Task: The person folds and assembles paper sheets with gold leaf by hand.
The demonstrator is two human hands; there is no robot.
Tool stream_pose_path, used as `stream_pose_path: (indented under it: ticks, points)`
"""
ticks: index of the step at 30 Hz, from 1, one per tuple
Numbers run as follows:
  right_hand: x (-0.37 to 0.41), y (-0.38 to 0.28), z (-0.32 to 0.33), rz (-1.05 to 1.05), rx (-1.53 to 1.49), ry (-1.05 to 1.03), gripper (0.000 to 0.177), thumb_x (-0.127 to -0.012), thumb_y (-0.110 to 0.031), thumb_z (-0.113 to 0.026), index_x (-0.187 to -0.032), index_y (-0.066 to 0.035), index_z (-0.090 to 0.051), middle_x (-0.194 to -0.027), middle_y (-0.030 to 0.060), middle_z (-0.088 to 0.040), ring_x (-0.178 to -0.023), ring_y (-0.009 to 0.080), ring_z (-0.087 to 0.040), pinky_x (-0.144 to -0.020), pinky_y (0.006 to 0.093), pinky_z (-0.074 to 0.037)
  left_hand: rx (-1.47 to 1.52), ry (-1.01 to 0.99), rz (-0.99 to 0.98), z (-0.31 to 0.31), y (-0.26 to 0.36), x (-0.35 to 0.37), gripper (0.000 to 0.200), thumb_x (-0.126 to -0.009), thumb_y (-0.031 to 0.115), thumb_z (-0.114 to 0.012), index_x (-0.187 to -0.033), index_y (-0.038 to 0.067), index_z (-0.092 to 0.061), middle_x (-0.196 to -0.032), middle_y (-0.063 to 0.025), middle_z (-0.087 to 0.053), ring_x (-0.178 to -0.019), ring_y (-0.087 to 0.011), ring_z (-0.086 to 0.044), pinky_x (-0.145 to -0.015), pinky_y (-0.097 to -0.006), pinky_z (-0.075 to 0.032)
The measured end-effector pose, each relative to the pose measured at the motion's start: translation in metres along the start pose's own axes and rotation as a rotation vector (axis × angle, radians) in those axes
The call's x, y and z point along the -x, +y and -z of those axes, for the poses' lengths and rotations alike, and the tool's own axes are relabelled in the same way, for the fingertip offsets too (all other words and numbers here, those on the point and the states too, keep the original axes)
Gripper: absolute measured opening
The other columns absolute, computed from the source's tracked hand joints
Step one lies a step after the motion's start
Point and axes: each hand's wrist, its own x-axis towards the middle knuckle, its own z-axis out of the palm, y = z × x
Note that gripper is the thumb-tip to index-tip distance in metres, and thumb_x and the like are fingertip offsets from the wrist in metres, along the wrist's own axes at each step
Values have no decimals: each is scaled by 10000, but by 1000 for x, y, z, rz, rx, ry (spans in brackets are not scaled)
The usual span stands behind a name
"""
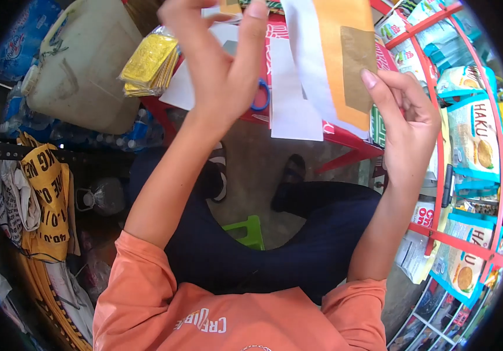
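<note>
My right hand [406, 108] pinches the lower right edge of an orange paper sheet [330, 35] between thumb and fingers. The sheet has a white side curling toward the left and a patch of brown tape [356, 70] near my thumb. To its left, my left hand [219, 67] is raised with thumb and fingers apart, nothing visible between them; some fingertips are cut off by the top edge. Below the sheet, white paper [295, 105] hangs over the edge of a red table [351, 137]. Between that paper and my left wrist shows a blue scissors handle [261, 95].
Yellow plastic-wrapped packets [151, 61] lie at the table's left corner, near a large jerrycan [85, 70]. A red wire rack [440, 146] with HAKU snack packs [478, 137] stands close on the right. A green stool [248, 231] shows beneath my legs. Printed sacks [47, 199] hang at left.
</note>
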Motion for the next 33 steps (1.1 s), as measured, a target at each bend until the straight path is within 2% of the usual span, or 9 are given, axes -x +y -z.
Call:
stream_pose_path:
  ticks: [1,3,4,6,8,9,13,22,33]
  points:
    - [0,-12,6,57,125,14,100,-864,-62,-800,-934,-6,-757,-701,-9,-518,-650,65,-412,-607,250,-334,-82,-30,-14,16,13,-8,379,-1068,215,-520,-1346,-41,-487,-1194,-175,-555,-1132,-210,-513,-962,-349,-426]
    - [3,-41,15,116,373,-37,100,-849,-59,-798,-930,-19,-755,-696,23,-519,-632,102,-450,-608,270,-359,-235,-89,-123,33,40,-17,366,-1007,239,-591,-1290,12,-548,-1210,-164,-584,-1150,-249,-533,-974,-393,-416]
    - [4,-51,17,147,494,-65,102,-841,-57,-797,-929,-26,-754,-694,39,-520,-623,120,-470,-608,280,-371,-308,-116,-220,38,52,-20,303,-946,237,-676,-1195,74,-619,-1146,-118,-608,-1078,-246,-549,-919,-409,-414]
    - [7,-55,19,311,637,-101,96,-817,-86,-791,-889,-44,-742,-739,85,-574,-687,244,-580,-655,365,-452,-411,-263,-322,49,76,-23,246,-883,220,-765,-1106,139,-700,-1096,-59,-637,-1015,-226,-572,-887,-410,-415]
    - [11,-59,17,439,752,-156,101,-808,-103,-789,-871,-52,-730,-772,91,-607,-749,290,-620,-690,408,-483,-434,-508,-281,52,98,-19,322,-815,188,-796,-1127,177,-716,-1213,-25,-613,-1133,-236,-544,-988,-421,-368]
    - [15,-63,15,479,830,-191,102,-791,-119,-781,-851,-68,-716,-794,86,-611,-800,294,-627,-723,418,-496,-428,-630,-235,53,105,-15,407,-750,170,-823,-1143,211,-723,-1316,-2,-583,-1242,-263,-511,-1065,-446,-319]
    - [28,-73,6,575,872,-243,88,-780,-104,-752,-776,-62,-675,-784,62,-603,-813,257,-629,-751,398,-493,-486,-767,-426,51,106,-11,356,-742,185,-819,-1085,163,-725,-1222,13,-623,-1178,-220,-561,-1049,-448,-356]
    - [50,-73,5,619,868,-284,73,-738,-92,-745,-744,-69,-676,-755,41,-579,-780,224,-609,-729,368,-477,-468,-838,-516,53,115,-5,126,-750,145,-776,-865,106,-739,-981,27,-678,-1030,-166,-629,-1034,-431,-405]
    - [55,-74,25,589,826,-299,102,-763,-102,-772,-743,-69,-677,-739,40,-551,-770,225,-592,-709,372,-453,-482,-940,-558,75,108,-18,122,-789,168,-797,-867,106,-726,-965,15,-683,-996,-183,-635,-1011,-414,-432]
